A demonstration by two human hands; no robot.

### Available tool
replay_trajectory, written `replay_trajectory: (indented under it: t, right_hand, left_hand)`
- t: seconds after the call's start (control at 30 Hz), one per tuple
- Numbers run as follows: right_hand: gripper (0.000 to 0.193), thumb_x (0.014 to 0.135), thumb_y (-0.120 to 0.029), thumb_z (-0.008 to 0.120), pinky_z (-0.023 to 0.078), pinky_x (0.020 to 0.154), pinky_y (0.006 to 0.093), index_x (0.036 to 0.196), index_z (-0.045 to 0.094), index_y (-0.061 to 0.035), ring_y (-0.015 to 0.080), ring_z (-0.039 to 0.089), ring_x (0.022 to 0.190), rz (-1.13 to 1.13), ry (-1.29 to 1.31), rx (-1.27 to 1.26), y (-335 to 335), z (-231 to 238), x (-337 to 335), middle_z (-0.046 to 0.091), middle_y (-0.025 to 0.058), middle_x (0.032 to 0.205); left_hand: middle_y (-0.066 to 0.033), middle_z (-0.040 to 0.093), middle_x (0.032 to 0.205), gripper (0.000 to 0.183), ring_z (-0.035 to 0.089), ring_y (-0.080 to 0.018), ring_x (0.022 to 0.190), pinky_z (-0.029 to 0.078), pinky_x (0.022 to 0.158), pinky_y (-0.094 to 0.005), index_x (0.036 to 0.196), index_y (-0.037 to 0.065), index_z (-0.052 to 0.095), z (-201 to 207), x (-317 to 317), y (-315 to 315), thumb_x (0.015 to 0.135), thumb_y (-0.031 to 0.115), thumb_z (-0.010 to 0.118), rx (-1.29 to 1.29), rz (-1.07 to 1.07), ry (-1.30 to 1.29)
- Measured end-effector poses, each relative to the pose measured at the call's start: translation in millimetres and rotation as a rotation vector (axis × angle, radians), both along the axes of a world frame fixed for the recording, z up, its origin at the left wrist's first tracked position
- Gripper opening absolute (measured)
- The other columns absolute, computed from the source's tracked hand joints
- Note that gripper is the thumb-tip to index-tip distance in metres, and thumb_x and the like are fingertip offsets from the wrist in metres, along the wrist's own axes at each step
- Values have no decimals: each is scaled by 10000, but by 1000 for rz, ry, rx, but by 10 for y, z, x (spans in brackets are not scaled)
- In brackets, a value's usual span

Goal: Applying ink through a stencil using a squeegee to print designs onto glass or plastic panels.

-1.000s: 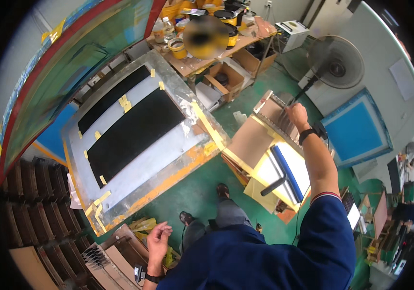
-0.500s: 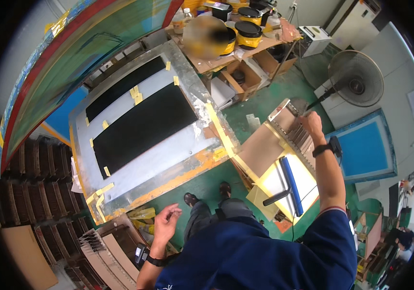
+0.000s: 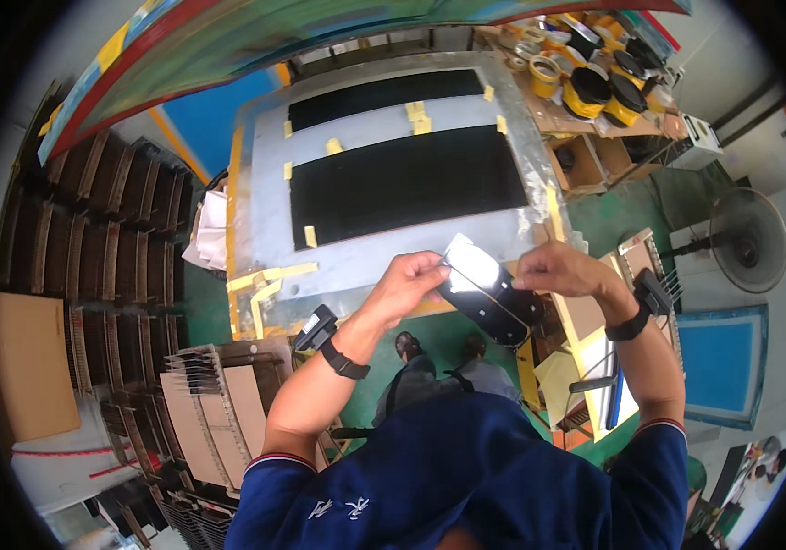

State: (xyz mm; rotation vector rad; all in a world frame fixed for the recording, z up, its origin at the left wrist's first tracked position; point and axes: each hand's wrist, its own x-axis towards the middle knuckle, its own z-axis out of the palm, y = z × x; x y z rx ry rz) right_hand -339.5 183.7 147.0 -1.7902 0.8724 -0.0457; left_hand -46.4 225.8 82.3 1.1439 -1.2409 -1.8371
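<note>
A glossy black panel [image 3: 501, 321] with small cut-outs and rounded corners is held tilted in front of me, over the near edge of the worktable. Bright light reflects off its upper part. My left hand [image 3: 409, 286] pinches its left edge between thumb and fingers. At the opposite edge, the curled fingers of my right hand [image 3: 560, 269] grip the panel. Beyond both hands, two larger black sheets, one wide [image 3: 407, 183] and one narrower [image 3: 384, 97], lie on the pale tabletop [image 3: 370, 264] with yellow tape pieces at their edges.
To my right are a slotted rack [image 3: 636, 252], a lit white board with a blue roller [image 3: 615, 399] and a standing fan [image 3: 749, 243]. Ink tubs [image 3: 587, 90] crowd the back-right bench. Dark racks [image 3: 104, 266] stand left. A large framed screen [image 3: 255, 55] hangs over the table's far side.
My right hand has come from the slotted rack on the right to the front of me, with the black panel. My left hand has risen and taken its left edge. The view has turned left.
</note>
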Motion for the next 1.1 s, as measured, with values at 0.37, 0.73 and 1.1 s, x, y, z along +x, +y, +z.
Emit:
replay_trajectory:
  t: [0.37, 0.73, 1.1]
  right_hand:
    - [843, 619, -217, 898, 496, 892, 373, 1330, 480, -40, 302, 572, 1101, -272, -20, -777, 9, -139, 1073, 555, 172, 1246]
    - [1015, 656, -466, 838, 323, 1106, 436, 1426, 384, 16, 326, 423, 1327, 106, -276, 427, -858, -392, 1336, 447, 208, 1430]
    - [930, 530, -253, 890, 386, 1036, 419, 1330, 469, -36, 341, 483, 1171, -84, -39, -753, -793, -166, 1533, 531, 153, 1258]
  left_hand:
    - [16, 639, 915, 137, 563, -49, 730, 528, 626, -231, 1037, 49, 652, -429, 1065, -46, 949, 139, 595, 142, 436, 146]
    - [-176, 685, 993, 133, 673, -279, 936, 516, 850, -333, 960, -39, 691, 135, 1460, -460, 851, 17, 640, -689, 164, -104]
    - [-98, 651, 1126, 338, 638, -169, 988, 553, 817, -299, 1261, 24, 559, -271, 1413, -492, 923, 27, 580, 282, 447, 466]
